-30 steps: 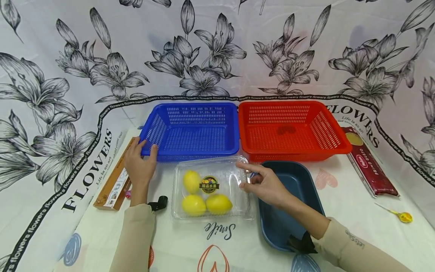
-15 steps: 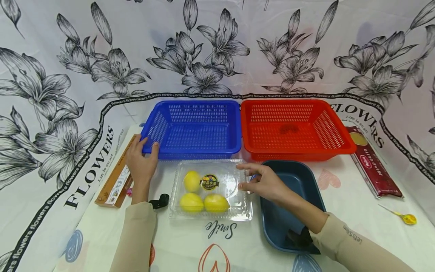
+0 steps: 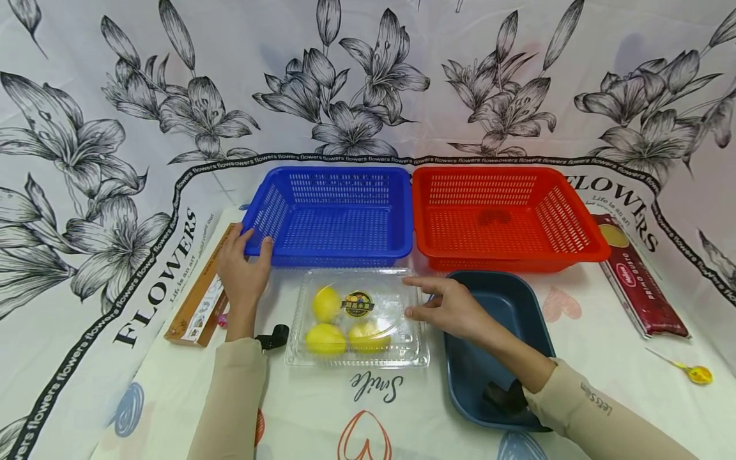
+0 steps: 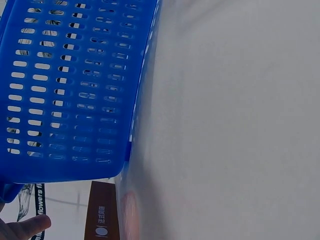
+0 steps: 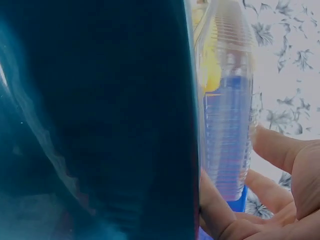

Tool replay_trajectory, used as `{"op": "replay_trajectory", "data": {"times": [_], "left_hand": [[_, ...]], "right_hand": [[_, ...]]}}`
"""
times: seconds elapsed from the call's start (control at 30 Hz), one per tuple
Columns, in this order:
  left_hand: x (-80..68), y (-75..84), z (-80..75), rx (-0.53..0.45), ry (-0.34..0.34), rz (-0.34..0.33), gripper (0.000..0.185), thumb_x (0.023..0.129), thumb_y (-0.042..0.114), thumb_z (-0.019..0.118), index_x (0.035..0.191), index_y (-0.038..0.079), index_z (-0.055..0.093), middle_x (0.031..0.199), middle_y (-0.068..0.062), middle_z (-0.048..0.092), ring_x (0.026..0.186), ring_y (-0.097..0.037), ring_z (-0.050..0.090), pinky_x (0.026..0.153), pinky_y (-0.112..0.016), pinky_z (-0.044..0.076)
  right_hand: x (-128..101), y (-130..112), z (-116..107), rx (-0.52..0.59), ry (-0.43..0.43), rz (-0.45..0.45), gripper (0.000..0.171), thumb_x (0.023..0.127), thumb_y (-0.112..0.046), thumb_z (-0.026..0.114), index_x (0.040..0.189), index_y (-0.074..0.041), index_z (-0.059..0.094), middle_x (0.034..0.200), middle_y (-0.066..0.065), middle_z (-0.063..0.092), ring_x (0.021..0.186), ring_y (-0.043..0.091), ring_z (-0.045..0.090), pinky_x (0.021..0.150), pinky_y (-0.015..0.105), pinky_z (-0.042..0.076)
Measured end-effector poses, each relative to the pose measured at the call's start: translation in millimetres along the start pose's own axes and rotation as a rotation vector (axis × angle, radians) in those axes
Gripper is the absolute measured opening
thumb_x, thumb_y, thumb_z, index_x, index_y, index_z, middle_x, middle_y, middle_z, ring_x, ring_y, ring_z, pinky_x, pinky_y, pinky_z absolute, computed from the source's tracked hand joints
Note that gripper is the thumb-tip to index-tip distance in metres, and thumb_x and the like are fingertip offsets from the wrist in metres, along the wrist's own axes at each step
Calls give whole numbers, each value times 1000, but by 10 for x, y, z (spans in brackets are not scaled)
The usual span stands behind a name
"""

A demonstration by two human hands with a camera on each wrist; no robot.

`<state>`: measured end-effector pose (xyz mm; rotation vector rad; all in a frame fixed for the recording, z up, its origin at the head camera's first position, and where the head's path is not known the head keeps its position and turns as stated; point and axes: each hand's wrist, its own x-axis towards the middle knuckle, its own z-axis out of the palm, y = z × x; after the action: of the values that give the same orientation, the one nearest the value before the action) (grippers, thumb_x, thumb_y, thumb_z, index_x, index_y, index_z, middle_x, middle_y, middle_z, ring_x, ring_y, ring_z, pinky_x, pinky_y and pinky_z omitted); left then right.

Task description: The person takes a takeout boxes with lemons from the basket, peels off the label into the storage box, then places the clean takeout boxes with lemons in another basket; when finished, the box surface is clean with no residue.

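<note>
A clear plastic fruit box (image 3: pixel 402 348) with a ridged lid and a round dark label lies on the cloth, holding three lemons (image 3: pixel 325 340). My right hand (image 3: pixel 448 306) is at its right edge, index finger and thumb extended over the lid. In the right wrist view, the thumb (image 5: pixel 275 147) meets the lid's top, while a finger (image 5: pixel 217 205) lies low along the box's side. My left hand (image 3: pixel 244 271) is at the front left corner of the blue basket (image 3: pixel 328 262), fingers spread by the rim. Whether it bears on the rim is unclear.
Beside the blue basket stands a red basket (image 3: pixel 506 260). A dark blue tray (image 3: pixel 489 358) sits under my right forearm. At left lies a brown box (image 3: pixel 198 294) near a pink-wrapped sweet (image 3: pixel 222 319). A red packet (image 3: pixel 641 284) and a yellow lollipop (image 3: pixel 697 374) lie at right.
The fruit box's lid has shifted slightly and now sits straighter over the lemons. Both hands stay in nearly the same places, and the whole head view has drifted a little.
</note>
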<state>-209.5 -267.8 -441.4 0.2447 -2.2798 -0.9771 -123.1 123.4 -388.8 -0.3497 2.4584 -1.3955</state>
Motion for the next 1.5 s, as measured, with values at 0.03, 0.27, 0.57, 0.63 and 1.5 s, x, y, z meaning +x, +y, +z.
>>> {"op": "replay_trajectory", "data": {"times": [0.03, 0.27, 0.57, 0.63, 1.5], "left_hand": [[0, 4, 2, -1, -1, -2, 58, 94, 46, 65, 134, 4, 66, 156, -5, 51, 147, -36, 42, 119, -65, 25], [-4, 18, -2, 20, -19, -15, 58, 94, 47, 64, 135, 5, 65, 157, -6, 50, 147, -37, 40, 119, -65, 24], [60, 283, -208, 42, -152, 13, 63, 95, 49, 61, 146, 13, 56, 165, -6, 38, 155, -43, 21, 121, -71, 14], [68, 392, -277, 22, -192, 56, 62, 95, 49, 62, 147, 15, 56, 165, -5, 37, 157, -41, 19, 122, -70, 12], [-297, 1038, -424, -66, -1133, 425, 57, 90, 25, 79, 143, 21, 60, 158, -5, 48, 150, -32, 37, 117, -61, 37]], "right_hand": [[-2, -1, 0, -6, 1, 0, 57, 88, -22, 81, 142, -15, 62, 148, 20, 56, 94, 23, 74, 75, 36, 62], [-36, -32, -28, -33, -13, -18, 58, 89, -23, 79, 143, -13, 60, 150, 19, 54, 103, 29, 75, 82, 44, 63], [-45, -139, -163, -133, 62, -78, 55, 89, -23, 79, 140, -9, 62, 136, 20, 66, 93, 25, 74, 72, 35, 63], [-22, -162, -198, -150, 94, -106, 54, 89, -22, 79, 139, -9, 63, 128, 19, 69, 89, 23, 73, 69, 32, 62], [408, -273, -120, -48, 4, -306, 34, 91, -18, 77, 123, -8, 74, 112, 10, 74, 93, 19, 67, 84, 38, 59]]}}
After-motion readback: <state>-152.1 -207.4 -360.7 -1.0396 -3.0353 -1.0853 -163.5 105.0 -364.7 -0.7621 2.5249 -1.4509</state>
